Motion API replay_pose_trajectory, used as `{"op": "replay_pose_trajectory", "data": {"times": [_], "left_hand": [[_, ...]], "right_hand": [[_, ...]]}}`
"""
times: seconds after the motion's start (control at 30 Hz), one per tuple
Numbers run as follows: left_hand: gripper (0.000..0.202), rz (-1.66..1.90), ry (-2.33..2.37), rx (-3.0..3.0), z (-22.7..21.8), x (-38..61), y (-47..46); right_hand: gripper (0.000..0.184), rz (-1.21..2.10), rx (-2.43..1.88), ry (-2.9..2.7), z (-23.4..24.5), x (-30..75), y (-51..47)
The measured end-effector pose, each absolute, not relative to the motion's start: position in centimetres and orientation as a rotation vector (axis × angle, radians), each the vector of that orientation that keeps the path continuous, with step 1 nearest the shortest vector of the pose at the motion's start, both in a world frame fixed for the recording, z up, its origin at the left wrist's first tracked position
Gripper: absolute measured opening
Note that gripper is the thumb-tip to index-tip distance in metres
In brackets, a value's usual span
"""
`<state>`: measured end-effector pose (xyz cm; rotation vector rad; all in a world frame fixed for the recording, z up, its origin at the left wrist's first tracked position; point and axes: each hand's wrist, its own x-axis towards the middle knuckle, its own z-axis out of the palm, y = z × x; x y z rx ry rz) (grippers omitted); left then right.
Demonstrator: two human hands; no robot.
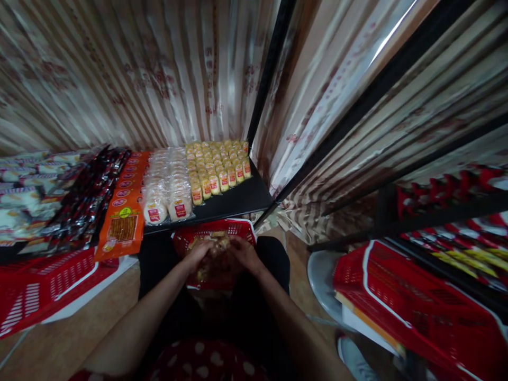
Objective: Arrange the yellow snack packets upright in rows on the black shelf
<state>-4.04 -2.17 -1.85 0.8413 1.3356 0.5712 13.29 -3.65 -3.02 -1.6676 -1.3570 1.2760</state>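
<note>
My left hand [200, 253] and my right hand [244, 251] are together over a red plastic basket [238, 226] between my knees. Both sets of fingers are closed around small wrapped snacks [219, 246] in shiny clear film; their exact kind is too dark to make out. More wrapped pieces lie low in the basket, partly hidden by my hands. Just beyond, on a black shelf [246, 197], stand rows of yellow-wrapped snacks [214, 182]. To their left are rows of round pale cakes [180, 208] in clear wrappers.
An orange snack packet [123, 227], dark shiny packets [89, 196] and white packets [24, 198] line the shelf leftward. Red baskets sit at left [51, 280] and right [416, 307]. A black post [272, 69] rises before the curtain [159, 69]. Another person's shoe [355, 360] shows at lower right.
</note>
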Motion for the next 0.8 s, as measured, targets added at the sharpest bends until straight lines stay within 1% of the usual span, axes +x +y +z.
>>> {"op": "replay_pose_trajectory", "data": {"times": [0.13,0.27,0.47,0.53,0.67,0.8], "left_hand": [[0.018,0.591,1.246,0.836,0.4,-4.0,-1.9],[0.026,0.602,1.164,0.816,2.1,-3.6,-1.6],[0.032,0.571,1.120,0.704,4.0,-2.9,-1.7],[0.029,0.610,1.091,0.654,4.3,-2.6,-1.7],[0.019,0.806,1.072,0.616,4.6,-1.5,-1.4],[0.020,0.858,1.142,0.731,5.0,-0.5,-1.1]], "right_hand": [[0.040,1.548,-1.395,-1.047,-1.1,13.2,-4.2],[0.047,1.563,-1.378,-0.837,0.3,13.4,-4.5],[0.047,1.482,-1.264,-0.790,2.0,14.1,-4.6],[0.044,1.465,-1.224,-0.807,2.4,14.5,-4.7],[0.039,1.463,-1.214,-0.786,2.9,15.3,-4.9],[0.034,1.493,-1.147,-0.719,3.6,15.9,-4.9]]}}
